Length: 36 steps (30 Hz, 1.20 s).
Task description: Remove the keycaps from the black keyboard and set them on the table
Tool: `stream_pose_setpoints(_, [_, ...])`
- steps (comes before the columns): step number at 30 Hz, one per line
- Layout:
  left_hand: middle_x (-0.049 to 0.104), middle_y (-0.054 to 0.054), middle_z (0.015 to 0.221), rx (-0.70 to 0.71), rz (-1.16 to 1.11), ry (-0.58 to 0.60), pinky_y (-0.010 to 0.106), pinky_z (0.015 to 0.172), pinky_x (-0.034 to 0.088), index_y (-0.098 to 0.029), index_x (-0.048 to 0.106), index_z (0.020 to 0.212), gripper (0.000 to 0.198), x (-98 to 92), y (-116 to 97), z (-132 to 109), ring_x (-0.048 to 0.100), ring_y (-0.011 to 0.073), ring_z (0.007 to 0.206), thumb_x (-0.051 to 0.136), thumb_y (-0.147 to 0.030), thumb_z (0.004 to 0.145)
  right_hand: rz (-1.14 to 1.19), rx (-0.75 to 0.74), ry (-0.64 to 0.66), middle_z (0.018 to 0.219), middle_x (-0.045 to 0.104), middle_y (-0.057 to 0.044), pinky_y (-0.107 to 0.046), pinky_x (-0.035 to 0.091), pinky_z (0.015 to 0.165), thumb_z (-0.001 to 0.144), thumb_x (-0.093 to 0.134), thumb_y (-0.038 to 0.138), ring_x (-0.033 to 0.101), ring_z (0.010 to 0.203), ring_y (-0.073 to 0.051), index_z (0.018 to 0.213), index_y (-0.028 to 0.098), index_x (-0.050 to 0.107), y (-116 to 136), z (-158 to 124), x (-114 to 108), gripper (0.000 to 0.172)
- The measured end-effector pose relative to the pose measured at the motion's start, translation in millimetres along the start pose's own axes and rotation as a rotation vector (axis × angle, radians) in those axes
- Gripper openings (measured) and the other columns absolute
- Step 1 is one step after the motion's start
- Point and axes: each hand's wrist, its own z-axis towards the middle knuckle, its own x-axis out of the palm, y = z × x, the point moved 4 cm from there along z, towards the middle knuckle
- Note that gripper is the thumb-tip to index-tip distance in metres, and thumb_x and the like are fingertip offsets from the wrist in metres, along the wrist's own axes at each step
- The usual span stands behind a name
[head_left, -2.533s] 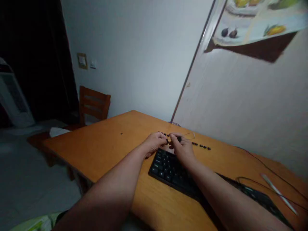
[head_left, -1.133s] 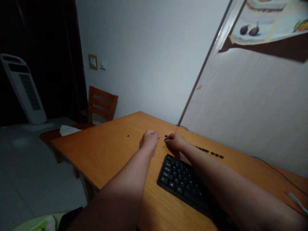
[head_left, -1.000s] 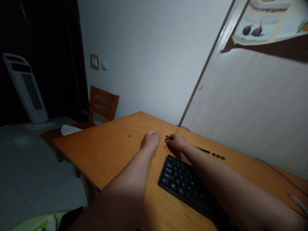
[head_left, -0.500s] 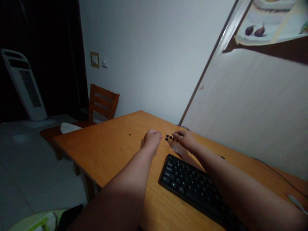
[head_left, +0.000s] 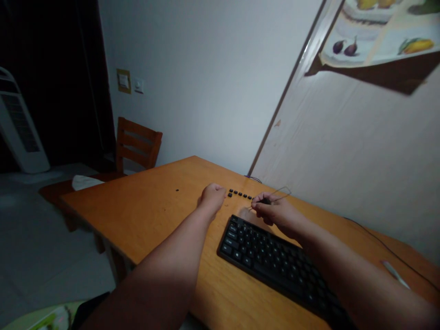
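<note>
My right hand (head_left: 270, 206) is closed around a wire keycap puller (head_left: 264, 200) with a dark handle. One wire loop sticks out behind the hand, and thin wire ends point down past the fingertips. Just left of it, several black keycaps (head_left: 240, 194) lie in a row, with one more keycap (head_left: 230, 195) in front of the row's left end. Beside that end my left hand (head_left: 212, 198) rests on the table, fingers curled in; what they hold, if anything, is hidden. A black keyboard (head_left: 268, 256) lies nearer to me, its right part covered by my right forearm.
The wooden table (head_left: 144, 211) meets the wall along its far side. A small dark piece (head_left: 177, 190) lies to the left. On the right are a black cable (head_left: 374, 236) and a slim white object (head_left: 395, 273). A wooden chair (head_left: 137, 144) stands beyond the left edge.
My right hand has left the keycaps and now holds the keycap puller. More of the keycap row shows. My left hand stays closed in place, while the view has turned slightly right.
</note>
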Motion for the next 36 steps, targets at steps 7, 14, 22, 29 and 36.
stream_pose_setpoints(7, [0.061, 0.002, 0.062, 0.017, 0.002, 0.029, 0.025, 0.059, 0.040, -0.020, 0.059, 0.071, 0.008, 6.1, 1.4, -0.3, 0.057, 0.0158, 0.063, 0.061, -0.029, 0.071, -0.061, -0.017, 0.067, 0.056, 0.057, 0.003, -0.021, 0.031, 0.037, 0.078, 0.063, 0.049, 0.041, 0.039, -0.008, 0.077, 0.017, 0.057, 3.0, -21.1, 18.9, 0.032])
stream_pose_setpoints(14, [0.062, 0.003, 0.062, 0.057, 0.018, 0.097, 0.024, 0.057, 0.041, -0.018, 0.060, 0.069, 0.009, 15.3, 2.1, -2.6, 0.056, 0.0147, 0.060, 0.060, -0.027, 0.070, -0.306, -0.116, 0.028, 0.053, 0.055, 0.004, -0.021, 0.032, 0.043, 0.084, 0.056, 0.043, 0.044, 0.043, -0.009, 0.075, 0.019, 0.058, 0.9, -21.7, 33.2, 0.026])
stream_pose_setpoints(22, [0.060, 0.002, 0.059, 0.087, 0.039, 0.154, 0.024, 0.054, 0.040, -0.017, 0.061, 0.069, 0.008, 18.5, -1.1, -6.5, 0.055, 0.0147, 0.059, 0.060, -0.025, 0.069, -0.437, -0.190, 0.034, 0.056, 0.056, 0.003, -0.022, 0.034, 0.049, 0.084, 0.053, 0.038, 0.048, 0.050, -0.011, 0.073, 0.019, 0.059, 5.8, -17.4, 40.2, 0.023])
stream_pose_setpoints(29, [0.061, 0.003, 0.061, 0.109, 0.037, 0.180, 0.024, 0.055, 0.041, -0.016, 0.061, 0.067, 0.004, 20.9, -4.5, -9.8, 0.054, 0.0137, 0.058, 0.060, -0.020, 0.068, -0.510, -0.171, 0.040, 0.053, 0.054, 0.004, -0.022, 0.029, 0.047, 0.083, 0.052, 0.033, 0.046, 0.047, -0.010, 0.070, 0.019, 0.057, 5.6, -10.8, 49.6, 0.019])
stream_pose_setpoints(36, [0.062, 0.004, 0.065, 0.182, 0.070, 0.269, 0.023, 0.053, 0.040, -0.016, 0.062, 0.072, 0.008, 27.5, -5.0, -12.5, 0.054, 0.0134, 0.058, 0.056, -0.021, 0.070, -0.430, -0.113, -0.055, 0.051, 0.054, 0.003, -0.022, 0.029, 0.045, 0.079, 0.049, 0.030, 0.047, 0.046, -0.010, 0.062, 0.019, 0.051, -3.9, -7.3, 47.3, 0.021])
